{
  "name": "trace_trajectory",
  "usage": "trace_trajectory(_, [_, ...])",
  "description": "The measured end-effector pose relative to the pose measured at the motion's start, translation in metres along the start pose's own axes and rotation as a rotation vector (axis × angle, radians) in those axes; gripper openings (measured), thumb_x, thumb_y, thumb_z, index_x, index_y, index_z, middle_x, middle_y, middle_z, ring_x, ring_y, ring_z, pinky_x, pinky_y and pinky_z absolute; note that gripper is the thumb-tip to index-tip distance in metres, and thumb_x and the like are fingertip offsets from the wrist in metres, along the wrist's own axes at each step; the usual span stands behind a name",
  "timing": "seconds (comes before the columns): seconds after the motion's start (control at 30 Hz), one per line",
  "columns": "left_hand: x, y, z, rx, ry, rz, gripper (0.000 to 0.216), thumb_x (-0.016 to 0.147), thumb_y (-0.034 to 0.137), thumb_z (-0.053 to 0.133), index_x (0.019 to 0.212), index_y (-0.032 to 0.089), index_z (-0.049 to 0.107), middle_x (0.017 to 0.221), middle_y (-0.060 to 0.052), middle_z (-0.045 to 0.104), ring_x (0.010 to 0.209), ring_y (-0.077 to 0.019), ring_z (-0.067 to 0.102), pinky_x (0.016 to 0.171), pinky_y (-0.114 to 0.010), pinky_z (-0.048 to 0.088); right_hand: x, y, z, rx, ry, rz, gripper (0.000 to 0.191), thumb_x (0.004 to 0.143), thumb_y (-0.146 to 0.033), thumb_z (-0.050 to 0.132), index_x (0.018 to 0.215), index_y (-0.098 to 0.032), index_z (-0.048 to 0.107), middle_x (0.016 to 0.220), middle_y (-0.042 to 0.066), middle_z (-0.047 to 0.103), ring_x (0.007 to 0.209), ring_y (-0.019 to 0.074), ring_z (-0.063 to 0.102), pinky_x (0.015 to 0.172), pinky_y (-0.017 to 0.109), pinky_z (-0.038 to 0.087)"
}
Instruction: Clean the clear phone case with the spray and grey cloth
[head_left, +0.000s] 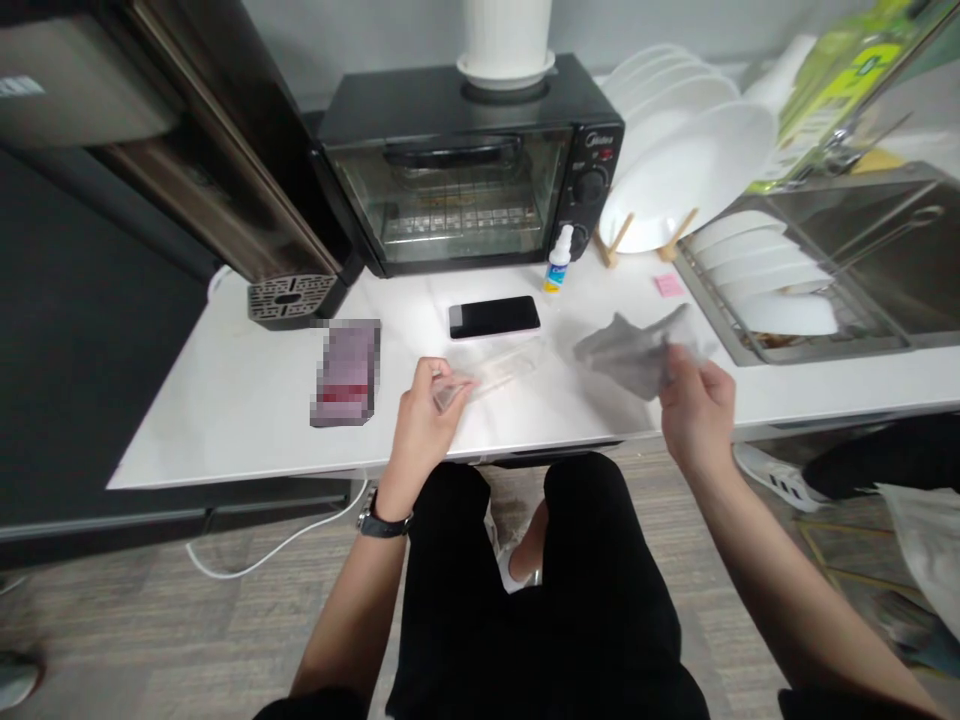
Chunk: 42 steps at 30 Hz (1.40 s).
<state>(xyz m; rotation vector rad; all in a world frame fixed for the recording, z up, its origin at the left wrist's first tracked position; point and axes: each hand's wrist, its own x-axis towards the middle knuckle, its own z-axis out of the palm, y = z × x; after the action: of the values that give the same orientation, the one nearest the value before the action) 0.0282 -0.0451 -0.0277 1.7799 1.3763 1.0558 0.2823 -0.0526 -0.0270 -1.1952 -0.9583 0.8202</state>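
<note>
My left hand (425, 412) is closed on one end of a clear phone case (496, 372), which lies low over the white counter (225, 400). My right hand (696, 405) is closed on a grey cloth (630, 352), held just above the counter to the right of the case. A black phone (493, 317) lies flat on the counter behind the case. A small white spray bottle (558, 262) with a blue and yellow label stands behind the phone, in front of the toaster oven.
A black toaster oven (465, 170) stands at the back with a white ribbed vessel (506, 40) on top. White plates (686, 160) lean in a wooden rack; more lie in the sink rack (757, 270). A dark machine's drip tray (289, 298) sits left. A blurred card (346, 372) lies beside my left hand.
</note>
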Motion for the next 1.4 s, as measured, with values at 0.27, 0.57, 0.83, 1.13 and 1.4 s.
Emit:
trace_trajectory(0.27, [-0.01, 0.012, 0.02, 0.037, -0.059, 0.028, 0.024, 0.072, 0.023, 0.037, 0.095, 0.027, 0.044, 0.096, 0.0, 0.051, 0.084, -0.0167, 0.047, 0.074, -0.028, 0.033, -0.022, -0.003, 0.047, -0.645, -0.579, -0.559, 0.034, 0.064, -0.013, 0.044, 0.098, -0.02, 0.045, 0.102, 0.005, 0.046, 0.102, 0.0226, 0.034, 0.092, 0.042, 0.019])
trace_trajectory(0.57, [-0.02, -0.017, 0.012, 0.269, -0.086, 0.136, 0.017, 0.067, 0.015, 0.041, 0.055, 0.019, 0.053, 0.052, -0.003, 0.049, 0.051, -0.0168, 0.045, 0.052, -0.03, 0.033, -0.054, 0.005, 0.087, -0.887, -0.922, -0.909, 0.029, 0.071, -0.02, 0.034, 0.098, -0.017, 0.044, 0.107, 0.006, 0.043, 0.11, 0.0195, 0.022, 0.096, 0.041, 0.014])
trace_trajectory(0.83, [-0.015, 0.0, 0.015, 0.088, -0.113, 0.128, 0.036, 0.073, 0.01, 0.03, 0.103, 0.027, 0.041, 0.102, 0.003, 0.048, 0.092, -0.0126, 0.044, 0.081, -0.027, 0.033, -0.026, 0.01, 0.054, -1.108, -0.603, -0.657, 0.039, 0.067, -0.013, 0.034, 0.105, -0.01, 0.036, 0.113, 0.012, 0.034, 0.112, 0.0227, 0.015, 0.095, 0.044, 0.013])
trace_trajectory(1.13, [-0.015, -0.013, 0.012, 0.209, -0.03, 0.071, 0.019, 0.069, 0.014, 0.038, 0.066, 0.021, 0.055, 0.061, -0.002, 0.055, 0.057, -0.0173, 0.048, 0.056, -0.03, 0.035, -0.061, 0.01, 0.093, -0.996, -0.847, -0.819, 0.027, 0.071, -0.019, 0.034, 0.095, -0.016, 0.046, 0.109, 0.008, 0.041, 0.113, 0.0212, 0.014, 0.095, 0.042, 0.015])
trace_trajectory(1.4, [-0.012, 0.005, 0.014, -0.003, -0.058, 0.076, 0.03, 0.072, 0.017, 0.034, 0.098, 0.028, 0.045, 0.1, 0.002, 0.05, 0.087, -0.0181, 0.047, 0.076, -0.029, 0.032, -0.025, 0.008, 0.072, -0.726, -0.517, -0.625, 0.06, 0.064, -0.036, 0.05, 0.115, -0.019, 0.025, 0.121, 0.007, 0.024, 0.112, 0.0279, 0.012, 0.093, 0.049, 0.006])
